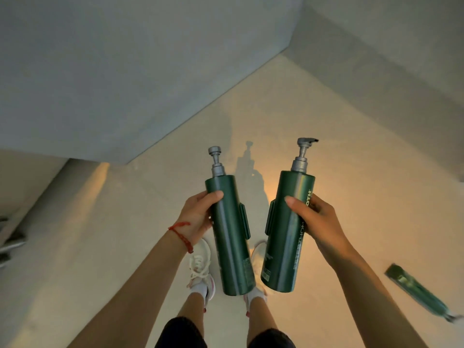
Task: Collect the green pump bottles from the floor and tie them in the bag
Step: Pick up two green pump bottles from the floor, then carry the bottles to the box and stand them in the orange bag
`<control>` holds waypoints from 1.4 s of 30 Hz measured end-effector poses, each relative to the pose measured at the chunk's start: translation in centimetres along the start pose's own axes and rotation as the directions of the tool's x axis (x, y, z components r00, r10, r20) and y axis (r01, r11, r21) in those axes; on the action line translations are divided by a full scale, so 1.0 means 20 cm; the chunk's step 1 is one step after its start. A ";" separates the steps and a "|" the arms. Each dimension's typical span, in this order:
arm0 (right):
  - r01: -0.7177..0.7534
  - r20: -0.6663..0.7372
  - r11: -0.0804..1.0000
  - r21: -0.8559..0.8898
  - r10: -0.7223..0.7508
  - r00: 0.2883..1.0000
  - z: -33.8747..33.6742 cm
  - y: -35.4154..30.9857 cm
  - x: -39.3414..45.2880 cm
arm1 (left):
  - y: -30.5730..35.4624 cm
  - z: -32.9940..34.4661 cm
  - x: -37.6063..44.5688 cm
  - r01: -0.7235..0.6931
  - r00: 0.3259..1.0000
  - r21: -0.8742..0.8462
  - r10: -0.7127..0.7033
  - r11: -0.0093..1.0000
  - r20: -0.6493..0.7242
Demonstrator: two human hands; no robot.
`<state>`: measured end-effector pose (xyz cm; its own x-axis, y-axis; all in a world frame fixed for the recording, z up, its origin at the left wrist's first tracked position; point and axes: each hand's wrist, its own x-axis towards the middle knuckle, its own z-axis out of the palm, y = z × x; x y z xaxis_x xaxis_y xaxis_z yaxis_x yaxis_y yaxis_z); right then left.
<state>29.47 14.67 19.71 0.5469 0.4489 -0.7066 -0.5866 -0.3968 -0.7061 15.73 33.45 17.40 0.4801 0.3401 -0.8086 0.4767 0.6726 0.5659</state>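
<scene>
I stand holding two tall green pump bottles with grey pump heads, both upright in front of me above my feet. My left hand (197, 217) grips the left bottle (232, 247) around its upper body. My right hand (315, 219) grips the right bottle (286, 249), which bears white lettering and leans slightly to the right. A third green pump bottle (419, 292) lies on its side on the pale floor at the right, blurred. No bag is in view.
A grey wall (100, 71) runs along the left and meets another wall (389, 46) in a corner ahead. My white sneakers (200, 267) stand on the pale floor (351, 184). Dark objects (10, 244) lie at the far left edge.
</scene>
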 end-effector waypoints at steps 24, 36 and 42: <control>0.201 -0.495 0.937 0.286 -0.035 0.868 -0.06 -0.76 -1.19 | 0.85 0.52 -0.94 -0.176 0.963 0.374 0.081 0.911 0.256; 0.420 -0.796 0.780 0.463 0.158 0.584 -0.04 -0.48 -1.82 | 0.81 1.03 -1.24 -0.319 0.818 0.613 -0.117 0.723 0.564; 0.543 -0.879 0.701 0.462 0.279 0.387 -0.14 -0.17 -2.26 | 0.43 1.35 -1.59 -0.423 0.701 0.687 -0.266 0.592 0.661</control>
<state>8.42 -6.48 53.97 0.5729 -0.6403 -0.5116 -0.3902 0.3358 -0.8573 24.39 10.65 52.27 0.6966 -0.3752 -0.6115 0.5848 -0.1968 0.7869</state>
